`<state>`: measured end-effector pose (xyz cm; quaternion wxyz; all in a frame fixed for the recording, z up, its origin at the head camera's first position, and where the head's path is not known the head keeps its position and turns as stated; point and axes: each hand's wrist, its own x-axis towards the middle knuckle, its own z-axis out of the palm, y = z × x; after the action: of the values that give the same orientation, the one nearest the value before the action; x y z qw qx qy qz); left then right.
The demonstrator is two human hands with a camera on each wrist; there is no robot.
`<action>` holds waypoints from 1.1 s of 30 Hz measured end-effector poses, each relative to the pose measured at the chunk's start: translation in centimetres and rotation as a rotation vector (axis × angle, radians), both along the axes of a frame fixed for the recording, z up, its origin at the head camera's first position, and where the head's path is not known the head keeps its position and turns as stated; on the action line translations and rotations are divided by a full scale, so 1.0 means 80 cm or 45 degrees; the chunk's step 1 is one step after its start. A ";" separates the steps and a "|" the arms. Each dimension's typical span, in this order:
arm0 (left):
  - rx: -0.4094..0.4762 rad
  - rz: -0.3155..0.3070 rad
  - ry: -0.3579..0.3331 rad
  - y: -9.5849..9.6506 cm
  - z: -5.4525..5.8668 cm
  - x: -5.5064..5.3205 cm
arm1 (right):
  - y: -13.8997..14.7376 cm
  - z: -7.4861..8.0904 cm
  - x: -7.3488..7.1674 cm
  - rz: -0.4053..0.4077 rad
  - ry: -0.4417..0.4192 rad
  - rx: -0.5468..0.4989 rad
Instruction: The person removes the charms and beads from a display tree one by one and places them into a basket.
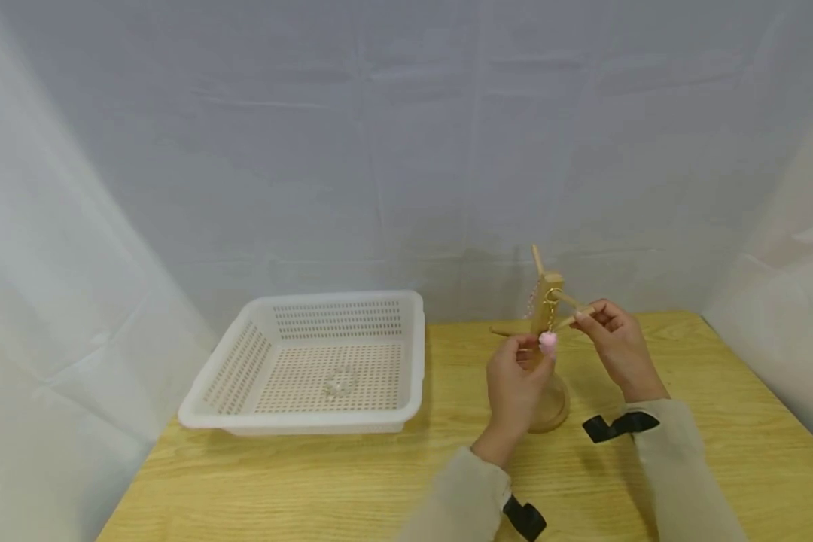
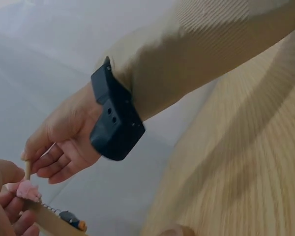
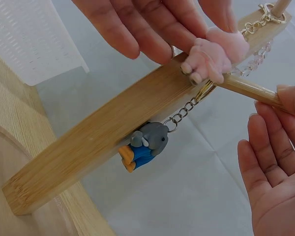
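Observation:
A wooden stand with a tall post (image 3: 98, 128) and several pegs stands on the table. My left hand (image 1: 518, 380) pinches the pink animal figure (image 3: 211, 61) of a keychain between thumb and fingers, in front of the post. The keychain's gold chain (image 1: 552, 312) runs up to a ring around an upper peg. With thumb and fingertips, my right hand (image 1: 616, 342) grips the end of a lower peg (image 3: 250, 91). From that peg, close to the post, hangs a grey elephant keychain (image 3: 152, 140) in blue trousers.
Left of the stand, a white perforated basket (image 1: 416, 361) holds a clear beaded bracelet (image 1: 341, 382). A string of pink beads (image 3: 255, 61) hangs behind the post. The stand's round base (image 1: 552, 410) rests on the wooden table (image 1: 312, 482). A pale curtain (image 1: 312, 150) closes off the back.

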<state>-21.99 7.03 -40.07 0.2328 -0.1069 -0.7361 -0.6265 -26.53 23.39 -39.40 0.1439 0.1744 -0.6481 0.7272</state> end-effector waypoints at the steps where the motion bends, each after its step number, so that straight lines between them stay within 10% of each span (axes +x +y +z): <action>1: 0.001 0.019 0.002 0.003 -0.001 0.001 | 0.000 0.000 0.000 -0.003 0.003 0.006; 19: 0.088 0.342 0.054 0.037 -0.016 -0.006 | -0.001 -0.005 -0.005 -0.022 -0.021 0.056; 33: 0.081 0.370 -0.013 0.029 -0.019 -0.004 | 0.000 -0.004 -0.003 -0.041 -0.027 0.052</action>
<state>-22.32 9.36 -41.56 0.3206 0.0116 -0.7247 -0.6098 -26.74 23.41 -39.71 0.1452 0.1590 -0.6670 0.7133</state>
